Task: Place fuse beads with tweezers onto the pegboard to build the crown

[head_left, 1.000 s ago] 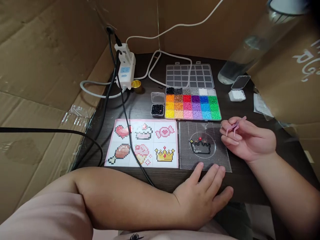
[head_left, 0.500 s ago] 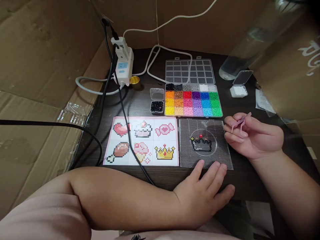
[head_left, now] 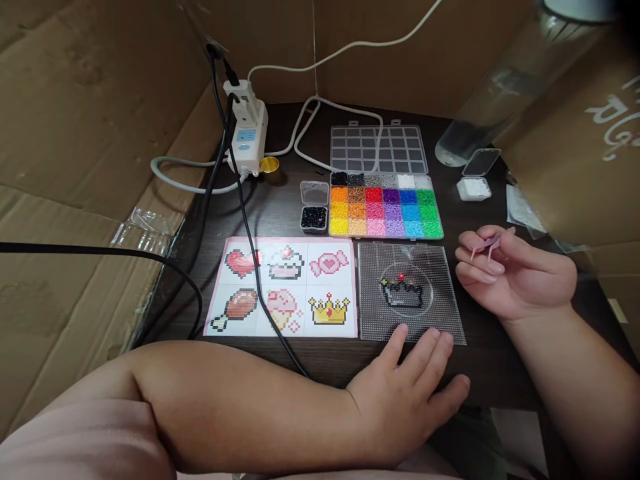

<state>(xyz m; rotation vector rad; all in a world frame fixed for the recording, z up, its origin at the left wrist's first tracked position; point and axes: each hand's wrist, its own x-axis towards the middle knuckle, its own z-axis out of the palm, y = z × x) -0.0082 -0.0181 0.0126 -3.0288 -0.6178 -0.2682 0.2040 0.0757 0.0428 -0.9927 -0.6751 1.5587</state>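
My left hand (head_left: 407,393) lies spread, fingertips at the near edge of a clear pegboard (head_left: 445,287). On the board, inside a round outline, stands a crown-like bead shape (head_left: 404,293), mostly black, with a red bead on top and a yellowish one at its left. Right of the board, my right hand (head_left: 520,273) is raised, palm up, fingers closed on pink tweezers (head_left: 490,245). No bead can be made out at the tips. Left of the board lies a pattern sheet (head_left: 330,293) with six pixel pictures, one a yellow crown.
Behind the board sits a sorted bead box (head_left: 385,210), lid open. Small boxes hold black beads (head_left: 314,218) and white beads (head_left: 474,189). A power strip (head_left: 250,137), a gold cup (head_left: 271,168) and a clear bottle (head_left: 465,133) stand behind. A black cable (head_left: 246,220) crosses the sheet.
My right hand has moved slightly right with the tweezers and turned a little. My left hand remains nearly where it was. The view has shifted slightly.
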